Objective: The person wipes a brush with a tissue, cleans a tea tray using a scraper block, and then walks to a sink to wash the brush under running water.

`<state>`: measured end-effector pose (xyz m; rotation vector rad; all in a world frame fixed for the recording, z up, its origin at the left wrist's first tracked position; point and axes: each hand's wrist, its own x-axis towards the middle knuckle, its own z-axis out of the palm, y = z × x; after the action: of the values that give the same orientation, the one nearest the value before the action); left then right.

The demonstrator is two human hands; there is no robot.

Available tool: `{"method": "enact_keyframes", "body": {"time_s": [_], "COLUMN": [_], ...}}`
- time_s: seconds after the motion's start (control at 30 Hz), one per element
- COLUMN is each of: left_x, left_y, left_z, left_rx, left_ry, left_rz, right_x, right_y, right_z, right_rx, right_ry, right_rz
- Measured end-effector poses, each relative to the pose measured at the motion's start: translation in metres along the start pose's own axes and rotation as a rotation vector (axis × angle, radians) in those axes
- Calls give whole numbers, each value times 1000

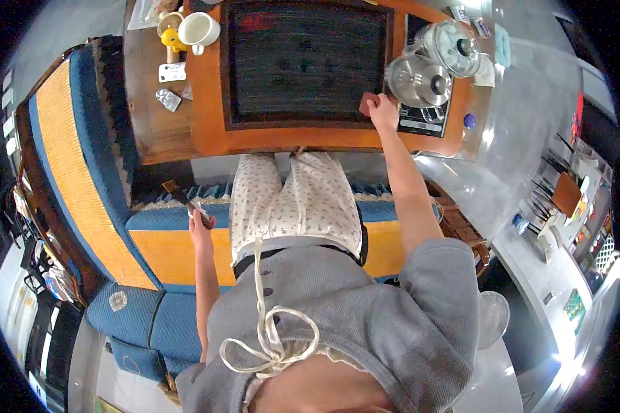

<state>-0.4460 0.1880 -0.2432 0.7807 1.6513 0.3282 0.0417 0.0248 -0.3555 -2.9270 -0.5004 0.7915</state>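
Observation:
My right hand (384,114) is at the front right of the table, its fingers closed on a small reddish-brown pad (368,104). The pad touches the lower right corner of the dark inset panel (310,62), on or by its wooden frame. Whether it is a cloth or a sponge, I cannot tell. Low on my left side, over the blue and yellow sofa seat, my left hand (202,219) is closed around a slim dark brown tool (178,194) with a wider, lighter brown end, like a brush. Something white shows at its grip.
A metal kettle (420,81) and a glass pot with lid (453,48) stand on the table's right side. At the left are a white mug (199,31), a yellow duck figure (173,40) and a crumpled silver packet (168,100). The wooden table edge (289,141) lies above my knees.

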Motion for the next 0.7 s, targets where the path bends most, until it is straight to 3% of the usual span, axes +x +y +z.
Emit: {"method": "enact_keyframes", "body": {"time_s": [0.23, 0.3, 0.53, 0.7], "left_x": [-9, -9, -21, -9], "left_y": [-20, -23, -1, -3], "left_z": [28, 29, 35, 1], "left_rx": [-35, -34, -46, -71], "left_ry": [-4, -12, -7, -4], "left_rz": [-68, -70, -47, -42], "right_x": [-10, -14, -30, -35], "right_y": [28, 18, -105, -221], "right_z": [-1, 4, 9, 39], "right_rx": [-78, 15, 429, 405], "right_ry": [43, 179, 40, -77], "right_rz": [47, -30, -277, -430]}}
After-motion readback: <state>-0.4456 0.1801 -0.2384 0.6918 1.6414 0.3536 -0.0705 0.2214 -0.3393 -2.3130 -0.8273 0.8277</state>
